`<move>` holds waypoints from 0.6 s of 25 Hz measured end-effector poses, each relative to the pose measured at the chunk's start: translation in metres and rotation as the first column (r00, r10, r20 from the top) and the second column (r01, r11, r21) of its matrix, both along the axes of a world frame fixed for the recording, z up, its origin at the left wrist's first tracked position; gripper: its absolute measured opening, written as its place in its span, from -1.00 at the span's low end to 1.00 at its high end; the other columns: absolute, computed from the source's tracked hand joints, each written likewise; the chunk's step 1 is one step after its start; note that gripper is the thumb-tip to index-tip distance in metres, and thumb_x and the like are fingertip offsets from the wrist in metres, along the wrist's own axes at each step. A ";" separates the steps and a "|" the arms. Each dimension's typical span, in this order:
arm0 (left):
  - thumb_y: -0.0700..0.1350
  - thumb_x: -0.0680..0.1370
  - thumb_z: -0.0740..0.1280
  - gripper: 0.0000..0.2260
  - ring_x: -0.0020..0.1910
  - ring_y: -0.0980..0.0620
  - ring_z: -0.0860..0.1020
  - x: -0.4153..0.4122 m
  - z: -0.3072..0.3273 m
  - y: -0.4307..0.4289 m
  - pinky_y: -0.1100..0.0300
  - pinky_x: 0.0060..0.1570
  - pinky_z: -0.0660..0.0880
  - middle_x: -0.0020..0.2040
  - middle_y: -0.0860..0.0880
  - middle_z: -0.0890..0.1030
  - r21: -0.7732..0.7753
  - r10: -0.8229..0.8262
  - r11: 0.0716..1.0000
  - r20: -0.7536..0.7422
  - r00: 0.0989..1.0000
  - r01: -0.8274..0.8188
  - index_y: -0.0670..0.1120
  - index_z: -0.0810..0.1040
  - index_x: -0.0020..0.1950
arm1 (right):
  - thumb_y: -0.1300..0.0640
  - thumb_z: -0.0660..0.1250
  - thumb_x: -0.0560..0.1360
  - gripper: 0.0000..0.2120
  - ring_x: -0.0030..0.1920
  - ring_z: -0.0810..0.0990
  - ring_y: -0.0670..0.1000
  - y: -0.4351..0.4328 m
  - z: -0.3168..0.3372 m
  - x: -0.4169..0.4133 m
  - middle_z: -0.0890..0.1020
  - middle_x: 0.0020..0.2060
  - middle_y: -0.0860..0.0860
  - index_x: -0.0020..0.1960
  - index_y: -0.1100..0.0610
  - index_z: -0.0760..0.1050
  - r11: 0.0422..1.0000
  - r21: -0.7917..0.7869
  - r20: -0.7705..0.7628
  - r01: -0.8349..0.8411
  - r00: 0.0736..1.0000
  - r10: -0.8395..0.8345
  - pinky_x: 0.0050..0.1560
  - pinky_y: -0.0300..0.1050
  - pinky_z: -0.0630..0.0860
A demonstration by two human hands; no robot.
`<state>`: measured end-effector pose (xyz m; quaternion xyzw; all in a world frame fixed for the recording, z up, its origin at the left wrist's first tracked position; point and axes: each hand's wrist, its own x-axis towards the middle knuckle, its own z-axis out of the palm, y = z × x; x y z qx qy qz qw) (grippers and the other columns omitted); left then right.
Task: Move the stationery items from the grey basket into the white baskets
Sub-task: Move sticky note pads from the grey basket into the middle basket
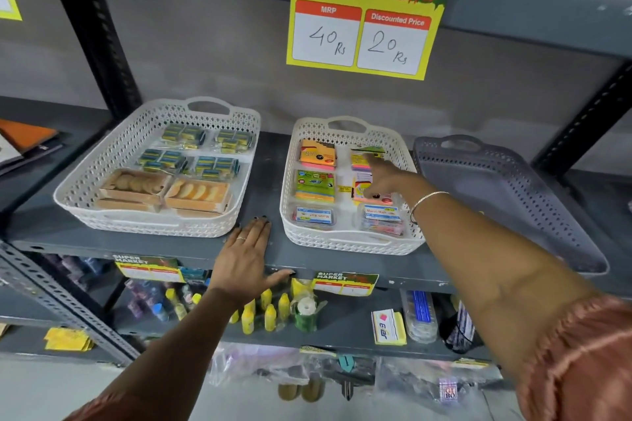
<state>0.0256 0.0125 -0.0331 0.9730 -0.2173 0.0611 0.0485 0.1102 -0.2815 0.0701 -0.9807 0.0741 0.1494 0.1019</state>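
Two white baskets (155, 161) (349, 239) sit on the shelf (266, 181): four eraser packs (183, 137) in one, sticky notes (314, 186) in the other. Grey basket (506, 195) lies rightmost. Left hand (246, 260) rests flat, open; right hand (386, 178) points into the second basket, gripping nothing.

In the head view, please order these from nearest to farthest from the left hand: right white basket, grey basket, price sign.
From the left hand:
1. Right white basket, just to its right.
2. Grey basket, far right on the shelf.
3. Price sign, hanging above.
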 end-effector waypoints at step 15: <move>0.46 0.38 -0.18 -0.08 0.25 -0.13 0.46 -0.003 0.004 -0.001 -0.06 0.26 0.33 0.28 -0.20 0.48 0.013 0.013 1.000 0.000 1.000 -0.013 -0.25 0.37 0.32 | -0.03 0.29 0.51 -0.52 0.39 0.41 0.14 -0.133 -0.013 -0.128 0.44 0.40 0.06 0.39 0.10 0.42 0.719 -0.684 -0.345 0.123 0.814 -0.467 0.35 0.05 0.37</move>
